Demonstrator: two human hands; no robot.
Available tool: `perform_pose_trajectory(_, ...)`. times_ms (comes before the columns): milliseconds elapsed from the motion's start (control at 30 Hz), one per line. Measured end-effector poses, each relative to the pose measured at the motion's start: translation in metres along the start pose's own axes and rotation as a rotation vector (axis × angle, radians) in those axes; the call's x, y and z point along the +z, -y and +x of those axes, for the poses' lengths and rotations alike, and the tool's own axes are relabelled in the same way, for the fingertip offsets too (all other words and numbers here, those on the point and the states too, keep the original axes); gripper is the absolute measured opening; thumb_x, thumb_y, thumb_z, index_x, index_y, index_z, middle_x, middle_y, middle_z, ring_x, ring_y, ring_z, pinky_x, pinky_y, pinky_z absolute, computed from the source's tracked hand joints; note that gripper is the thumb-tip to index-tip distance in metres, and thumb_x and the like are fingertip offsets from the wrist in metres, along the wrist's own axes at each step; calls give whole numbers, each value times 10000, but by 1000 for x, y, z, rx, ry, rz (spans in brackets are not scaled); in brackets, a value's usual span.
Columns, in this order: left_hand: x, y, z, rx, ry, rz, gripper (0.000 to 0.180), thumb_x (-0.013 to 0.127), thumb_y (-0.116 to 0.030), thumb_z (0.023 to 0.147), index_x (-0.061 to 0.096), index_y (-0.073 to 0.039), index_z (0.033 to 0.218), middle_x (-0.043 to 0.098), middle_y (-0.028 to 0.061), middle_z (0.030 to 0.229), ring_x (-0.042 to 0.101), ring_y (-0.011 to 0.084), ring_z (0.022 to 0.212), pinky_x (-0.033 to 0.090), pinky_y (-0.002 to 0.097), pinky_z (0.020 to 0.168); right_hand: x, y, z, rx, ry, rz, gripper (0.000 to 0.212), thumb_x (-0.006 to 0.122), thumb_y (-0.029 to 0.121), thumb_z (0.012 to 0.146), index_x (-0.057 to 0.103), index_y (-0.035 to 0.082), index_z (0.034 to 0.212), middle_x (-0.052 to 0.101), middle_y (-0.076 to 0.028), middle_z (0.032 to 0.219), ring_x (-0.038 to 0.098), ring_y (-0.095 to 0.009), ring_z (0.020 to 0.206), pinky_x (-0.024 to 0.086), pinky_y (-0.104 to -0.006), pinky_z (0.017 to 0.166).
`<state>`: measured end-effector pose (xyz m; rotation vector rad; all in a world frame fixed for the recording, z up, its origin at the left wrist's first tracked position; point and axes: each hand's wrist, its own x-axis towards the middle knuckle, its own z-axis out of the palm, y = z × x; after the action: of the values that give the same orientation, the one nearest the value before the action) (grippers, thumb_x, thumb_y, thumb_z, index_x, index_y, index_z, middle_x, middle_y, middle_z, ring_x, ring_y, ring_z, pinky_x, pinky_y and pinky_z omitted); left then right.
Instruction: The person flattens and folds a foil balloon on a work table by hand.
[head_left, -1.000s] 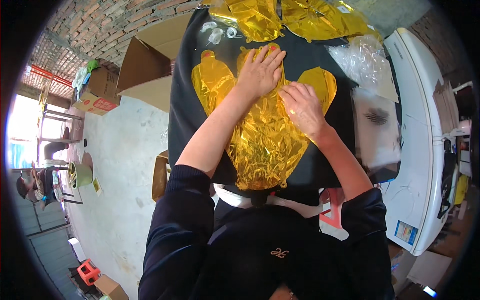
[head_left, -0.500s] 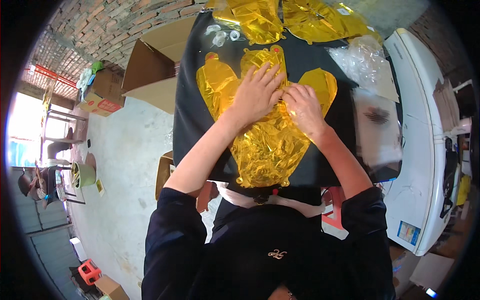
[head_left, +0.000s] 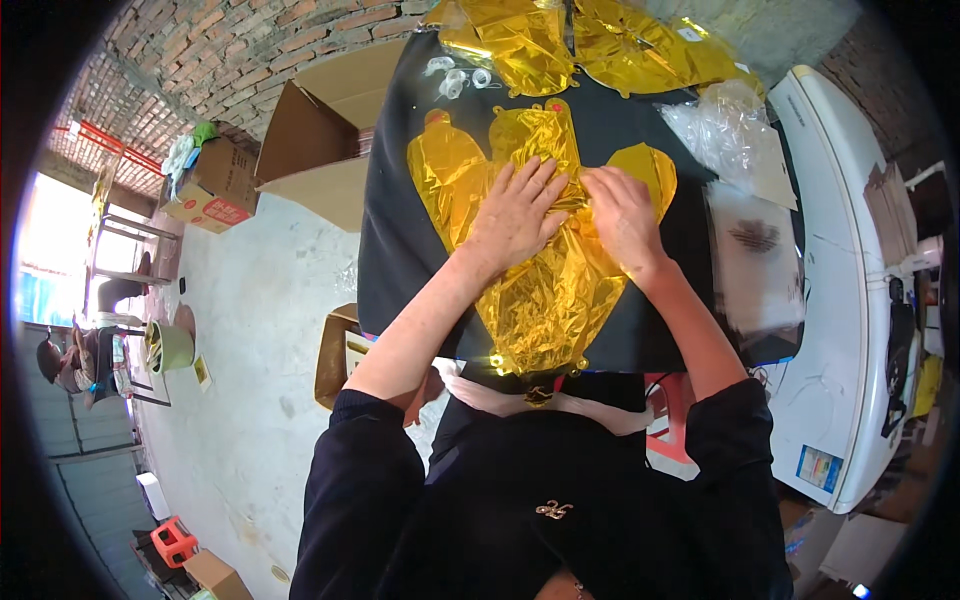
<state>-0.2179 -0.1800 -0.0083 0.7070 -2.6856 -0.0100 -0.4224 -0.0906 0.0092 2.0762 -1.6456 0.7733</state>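
A crinkled gold foil balloon (head_left: 545, 315), uninflated, lies spread on the black-covered table (head_left: 395, 270) in front of me. It has a lobe on each side and small tabs along its edges. My left hand (head_left: 512, 218) presses flat on its upper middle, fingers spread. Beside it, my right hand (head_left: 627, 220) has its fingers bent together on the foil near the right lobe, pinching it; the fingertips are partly hidden.
More gold foil balloons (head_left: 515, 50) lie at the table's far edge, near small white rolls (head_left: 453, 82). To the right are a crumpled clear plastic bag (head_left: 728, 125), a flat clear packet (head_left: 755, 265) and a white appliance (head_left: 850, 310). An open cardboard box (head_left: 310, 135) stands left.
My right hand has moved slightly right, away from the left hand, along the foil. My left hand stays flat on the balloon. The whole view has shifted a little.
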Motion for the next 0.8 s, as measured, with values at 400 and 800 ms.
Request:
perform_pose_trajectory(400, -2, 1, 3, 14, -10, 5, 654, 374, -505, 1108, 386, -91, 1614, 406, 132, 1657, 319, 313, 1555, 200, 508, 1286, -73, -10, -46, 215, 58, -97, 194, 702, 78, 906, 707, 65, 1100, 681, -73, 1086, 613, -300, 1081, 478, -435, 935)
perform_pose_trajectory(800, -2, 3, 12, 43, 15, 38, 618, 447, -490, 1093, 440, -126, 1593, 418, 132, 1648, 324, 323, 1559, 214, 516, 1283, -52, 1, -55, 265, 138, -228, 380, 807, 241, 831, 619, 88, 1122, 586, -85, 1061, 570, -296, 1029, 441, -453, 855)
